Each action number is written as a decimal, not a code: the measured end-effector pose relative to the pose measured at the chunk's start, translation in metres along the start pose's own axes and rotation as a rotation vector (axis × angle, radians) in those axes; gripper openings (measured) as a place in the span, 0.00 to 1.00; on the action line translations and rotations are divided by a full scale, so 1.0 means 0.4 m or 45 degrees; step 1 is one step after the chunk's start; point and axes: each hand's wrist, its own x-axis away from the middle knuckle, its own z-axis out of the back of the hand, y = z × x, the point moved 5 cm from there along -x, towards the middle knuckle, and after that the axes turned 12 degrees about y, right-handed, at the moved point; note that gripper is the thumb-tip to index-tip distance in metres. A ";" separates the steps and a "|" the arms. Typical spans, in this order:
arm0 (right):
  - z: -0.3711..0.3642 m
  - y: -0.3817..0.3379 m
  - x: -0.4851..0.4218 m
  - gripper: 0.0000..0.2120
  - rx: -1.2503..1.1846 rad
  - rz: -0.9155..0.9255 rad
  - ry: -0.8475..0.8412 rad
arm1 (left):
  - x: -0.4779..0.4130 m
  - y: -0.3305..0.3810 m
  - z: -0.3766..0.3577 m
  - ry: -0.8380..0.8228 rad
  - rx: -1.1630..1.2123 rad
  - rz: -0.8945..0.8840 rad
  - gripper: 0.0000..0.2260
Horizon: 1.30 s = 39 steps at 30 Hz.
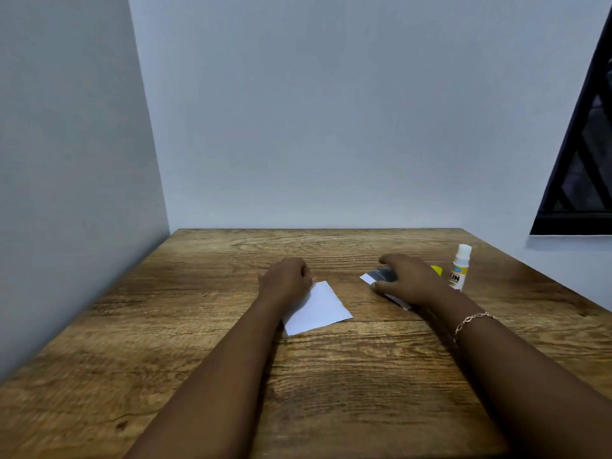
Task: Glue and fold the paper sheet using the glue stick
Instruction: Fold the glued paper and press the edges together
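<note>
Paper sheet (323,309): white, flat on the wooden table (231,376), about mid-table, skewed, one corner toward the far edge. Left hand (284,279) reaching in from the near edge, forearm laid across the sheet's left part, knuckles up, fingers curled close together at the sheet's far corner; cannot tell whether pinching the paper or only touching it. Right hand (409,279) nearer the right edge, apart from the sheet, palm down, thumb on the far side and fingers on the near side clamped round a dark-and-white slip (381,275) low on the wood; blurred, nature unclear. Thin chain bracelet (473,321) on the right wrist. Glue stick (459,268) upright just beside the right hand, toward the far right corner, white cap on, yellow-and-white label. Small yellow thing (437,270) between hand and stick, mostly hidden. Grey wall (331,111) behind the far edge.
</note>
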 end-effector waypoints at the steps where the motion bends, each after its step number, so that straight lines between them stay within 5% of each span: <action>1: -0.007 0.006 -0.001 0.19 -0.011 -0.027 -0.002 | 0.000 0.002 0.000 -0.012 0.000 0.000 0.03; 4: -0.015 0.010 0.001 0.11 -0.027 -0.044 0.022 | -0.005 0.002 -0.002 -0.033 0.017 0.003 0.03; 21: 0.004 -0.048 0.009 0.11 0.248 0.076 0.316 | -0.014 0.049 0.034 0.067 0.284 -0.126 0.04; 26: 0.054 -0.102 0.036 0.08 -0.226 0.154 0.560 | 0.007 0.098 0.040 -0.035 0.419 -0.373 0.19; 33: 0.070 -0.133 0.041 0.03 -0.749 0.200 0.537 | 0.017 0.118 0.086 0.206 0.644 -0.454 0.03; 39: 0.074 -0.105 0.033 0.02 -0.957 0.175 0.547 | 0.001 0.093 0.092 0.188 0.919 -0.247 0.07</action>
